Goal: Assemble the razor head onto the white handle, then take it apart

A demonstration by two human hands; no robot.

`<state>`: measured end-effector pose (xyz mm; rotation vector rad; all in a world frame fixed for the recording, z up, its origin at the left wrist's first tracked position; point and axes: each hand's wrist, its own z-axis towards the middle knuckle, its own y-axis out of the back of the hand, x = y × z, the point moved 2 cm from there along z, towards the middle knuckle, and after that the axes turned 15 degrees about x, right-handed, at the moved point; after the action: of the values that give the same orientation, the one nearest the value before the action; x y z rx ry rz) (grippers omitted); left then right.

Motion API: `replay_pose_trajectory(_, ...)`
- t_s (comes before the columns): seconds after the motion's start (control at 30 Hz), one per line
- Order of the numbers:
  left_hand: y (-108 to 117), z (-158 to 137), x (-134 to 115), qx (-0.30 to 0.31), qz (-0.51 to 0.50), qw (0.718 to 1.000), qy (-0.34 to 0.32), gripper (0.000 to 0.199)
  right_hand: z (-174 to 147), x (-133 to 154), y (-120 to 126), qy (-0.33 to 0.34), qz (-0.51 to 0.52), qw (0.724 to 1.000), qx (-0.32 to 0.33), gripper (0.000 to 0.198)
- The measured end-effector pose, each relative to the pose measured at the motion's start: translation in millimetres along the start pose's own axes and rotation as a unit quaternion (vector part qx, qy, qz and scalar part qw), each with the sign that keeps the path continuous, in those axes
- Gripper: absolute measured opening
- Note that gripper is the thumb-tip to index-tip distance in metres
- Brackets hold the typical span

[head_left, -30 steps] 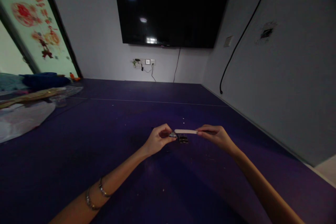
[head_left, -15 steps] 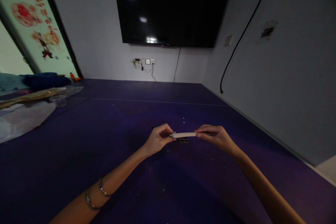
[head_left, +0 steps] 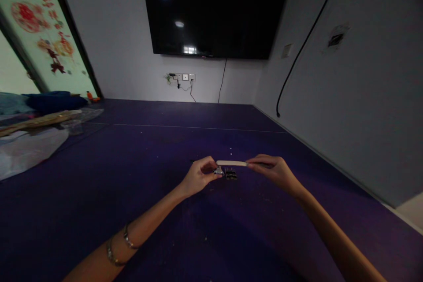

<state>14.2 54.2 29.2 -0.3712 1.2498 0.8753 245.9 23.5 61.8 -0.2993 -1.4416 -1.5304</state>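
Note:
My right hand (head_left: 266, 164) pinches one end of a pale, flat, slightly bowed strip (head_left: 231, 163) between thumb and fingers. My left hand (head_left: 200, 176) is closed, thumb against fingers, on a small silvery piece (head_left: 218, 170) whose kind I cannot make out. The strip's left end lies just above that piece, close to my left fingertips; whether they touch is unclear. Below the strip, a small dark item with light markings (head_left: 231, 174) is on the purple surface (head_left: 158, 211), right of my left fingertips.
A black television (head_left: 218, 13) hangs on the far wall above several sockets (head_left: 185, 77). A black cable (head_left: 302, 48) runs down the right wall. Cloths (head_left: 54, 101) and plastic sheeting (head_left: 31, 147) lie at the left. Small white specks dot the surface.
The pale strip has risen slightly at its left end, away from the silvery piece, which now shows more. More of the dark item is visible too. Both hands have barely moved.

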Motion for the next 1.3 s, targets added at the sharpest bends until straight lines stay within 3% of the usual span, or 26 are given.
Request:
replay_pose_trajectory(0.2, 1, 1, 2, -0.011, 0.019, 1.000, 0.005, 0.015, -2, 13, 1, 0.016, -0.023, 0.999, 0.031, 0.022)
replay_pose_trajectory(0.37, 0, 1, 2, -0.003, 0.021, 1.000, 0.007, 0.016, -3, 16, -1, 0.008, -0.041, 0.999, -0.009, 0.021)
replay_pose_trajectory(0.57, 0, 1, 3, -0.017, 0.018, 1.000, 0.007, 0.017, -3, 24, -3, 0.020, -0.056, 0.998, 0.013, 0.022)
replay_pose_trajectory(0.97, 2, 1, 5, -0.010, 0.021, 1.000, 0.003, 0.019, -2, 16, -1, 0.011, -0.074, 0.997, -0.031, 0.021)
replay_pose_trajectory(1.17, 3, 1, 10, -0.014, 0.034, 0.999, 0.001, 0.019, -2, 22, -3, 0.023, -0.061, 0.998, 0.009, 0.023)
replay_pose_trajectory(1.3, 1, 0, 4, -0.009, 0.028, 1.000, 0.004, 0.016, -1, 16, -2, 0.016, -0.063, 0.998, -0.009, 0.023)
